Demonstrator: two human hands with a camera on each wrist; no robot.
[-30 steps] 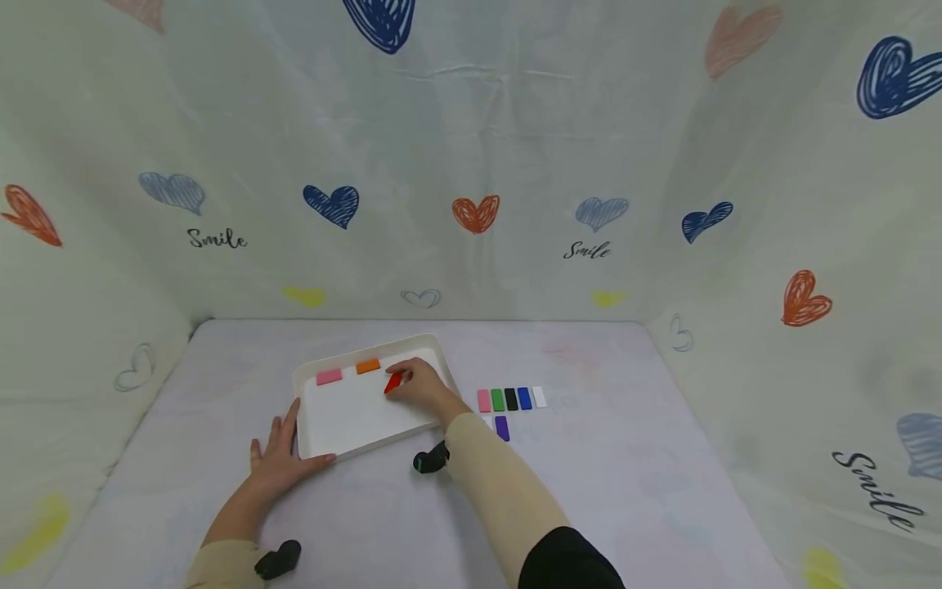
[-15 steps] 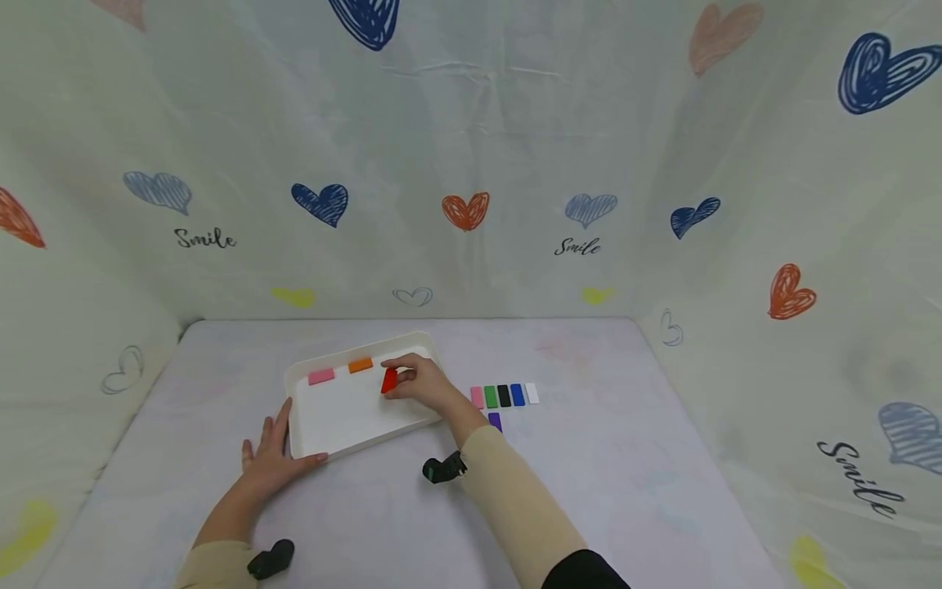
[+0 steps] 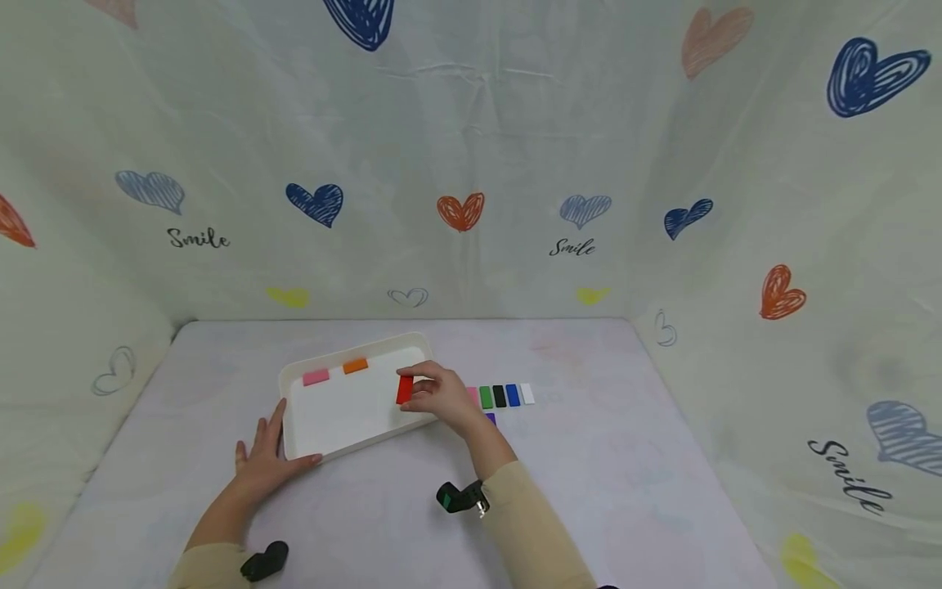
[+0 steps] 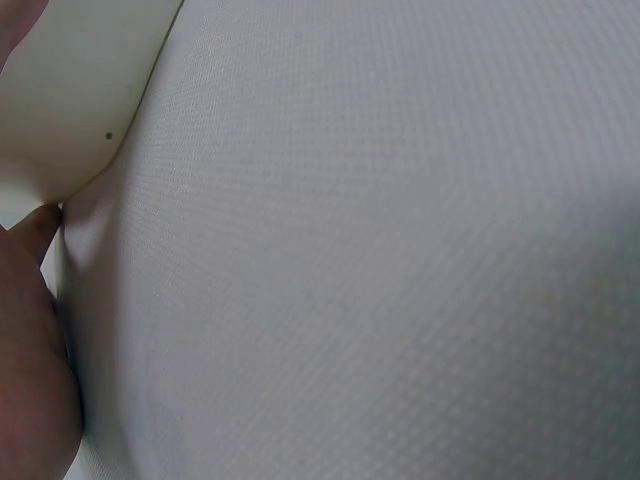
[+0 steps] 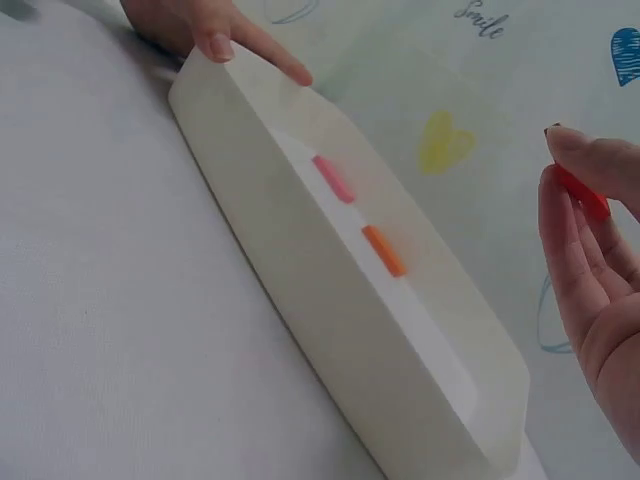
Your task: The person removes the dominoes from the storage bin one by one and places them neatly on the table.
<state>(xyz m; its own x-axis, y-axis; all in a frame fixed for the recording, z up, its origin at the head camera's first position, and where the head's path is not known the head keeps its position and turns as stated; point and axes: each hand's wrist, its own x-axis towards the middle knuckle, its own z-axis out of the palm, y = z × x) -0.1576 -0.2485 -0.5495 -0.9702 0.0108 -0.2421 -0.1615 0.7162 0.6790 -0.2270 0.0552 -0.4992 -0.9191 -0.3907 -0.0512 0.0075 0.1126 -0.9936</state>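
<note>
A small red rectangular block (image 3: pixel 405 390) is pinched between the thumb and fingers of my right hand (image 3: pixel 447 401), over the right part of a shallow white tray (image 3: pixel 346 415). In the right wrist view the red block (image 5: pixel 583 192) is held up, apart from the tray. Along the tray's far side lie a pink block (image 3: pixel 316 376) and an orange block (image 3: pixel 355 366), spaced apart. My left hand (image 3: pixel 263 472) is spread at the tray's near left corner, thumb on the front edge and a finger along the left side. Only part of it shows in the left wrist view.
Right of the tray lies a row of small blocks: pink, partly hidden, then green (image 3: pixel 486 397), black (image 3: pixel 500 396), blue (image 3: pixel 513 395) and white (image 3: pixel 527 393). A purple block (image 3: pixel 491 419) sits nearer, partly behind my right wrist. A heart-patterned cloth hangs behind the table.
My right hand has lifted the red block from near the tray's far side and drawn it right and nearer to me. My left hand stays on the tray. The view has shifted slightly.
</note>
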